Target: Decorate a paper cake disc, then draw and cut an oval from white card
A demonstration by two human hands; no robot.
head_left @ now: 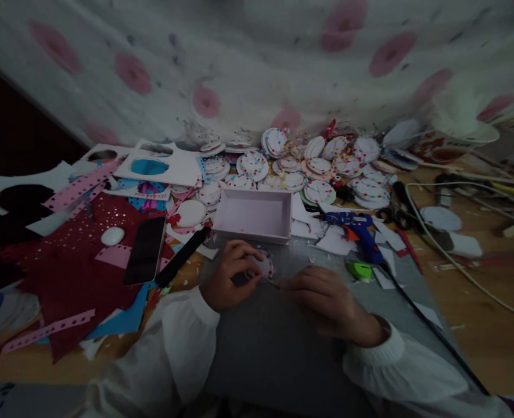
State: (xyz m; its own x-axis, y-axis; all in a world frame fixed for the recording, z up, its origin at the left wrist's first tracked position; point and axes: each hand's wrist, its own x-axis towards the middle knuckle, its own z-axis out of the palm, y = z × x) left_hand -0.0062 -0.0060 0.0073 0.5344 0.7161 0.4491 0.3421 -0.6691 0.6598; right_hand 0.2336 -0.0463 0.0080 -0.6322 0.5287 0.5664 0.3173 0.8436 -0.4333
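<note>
Leftward, I note a dark phone (pixel 145 250) on red paper (pixel 65 273). My left hand (pixel 229 274) pinches a dotted disc (pixel 263 266) below the pale box (pixel 254 215); right hand (pixel 326 299) is curled on something thin, unclear. Blue glue gun (pixel 358 228) right; its cord runs off-frame.

A box (pixel 253 215) lies behind both hands, phone (pixel 145 249) to its left, glue gun (pixel 358 231) to its right.

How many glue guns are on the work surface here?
1. The blue glue gun lies right of the shallow pink box, beyond the right hand, its black cord trailing toward the camera. Clutter could hide another.
</note>
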